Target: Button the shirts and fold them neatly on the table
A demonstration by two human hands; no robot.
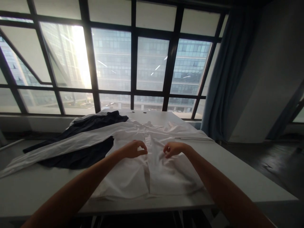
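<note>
- One long white flat-topped table [237,177].
- One white long-sleeved cloth shirt [171,180], spread on it.
- One dark navy cloth garment [76,158], partly under one white sleeve.
- Two bare hands, left [135,149] and right [176,148], at the shirt front, fingers curled; whether either pinches cloth, I cannot tell.

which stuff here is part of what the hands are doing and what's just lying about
In use:
- white shirt, under both hands
- left hand
- right hand
- table

Apparently not in use:
- dark garment, partly under a white sleeve
- curtain
</note>
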